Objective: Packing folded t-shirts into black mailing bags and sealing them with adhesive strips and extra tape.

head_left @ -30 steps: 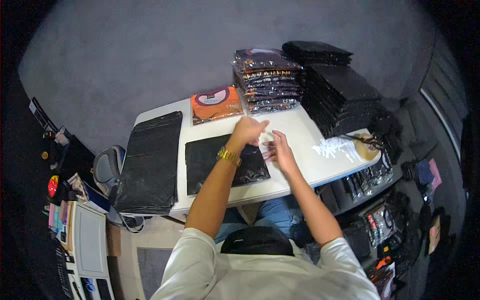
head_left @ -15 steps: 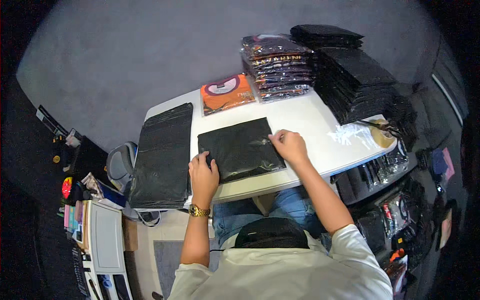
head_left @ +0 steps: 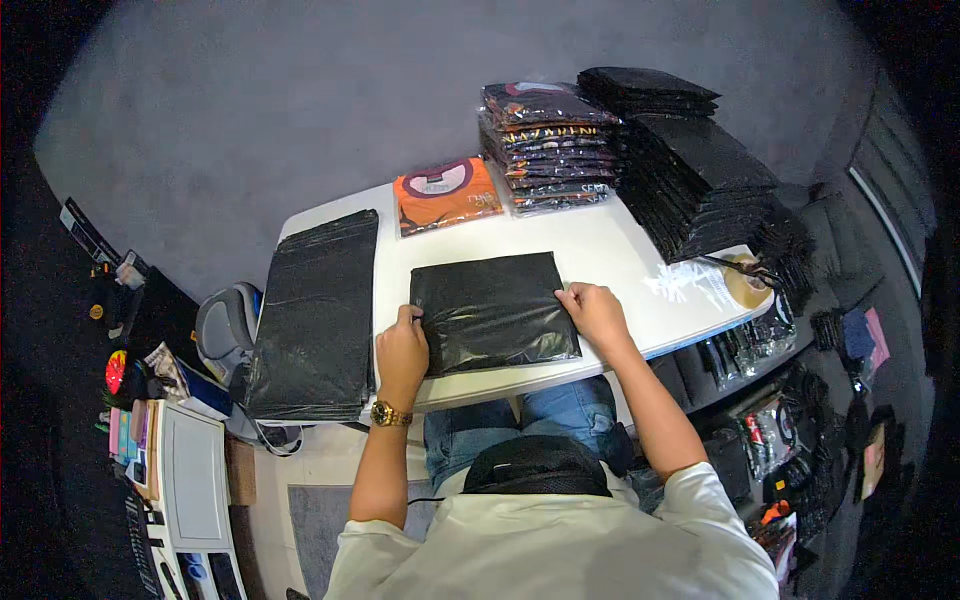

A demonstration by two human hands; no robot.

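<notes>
A flat black plastic mailing bag (head_left: pixel 495 312) lies near the front edge of the white table (head_left: pixel 605 245), its surface shiny and creased. My left hand (head_left: pixel 402 347) holds its left edge, fingers curled and closed. At the opposite edge, my right hand (head_left: pixel 597 314) pinches the bag near its right side. What is inside the bag cannot be seen. To the left of it lies a pile of long, flat black plastic bags (head_left: pixel 315 315). Beyond it, an orange shirt (head_left: pixel 447 200) with a dark red collar rests folded in clear plastic.
A stack of dark folded shirts in clear bags (head_left: pixel 550 150) stands at the back. Beside it rises a tall pile of black packages (head_left: pixel 700 155). A tape roll (head_left: pixel 746 290) and scissors (head_left: pixel 742 267) lie at the table's right end. A grey chair (head_left: pixel 228 325) stands left.
My left hand has gone from resting on the bag's left part to gripping its left edge. The bag now lies straighter, its side edges more upright in view. My right hand stays at the right edge.
</notes>
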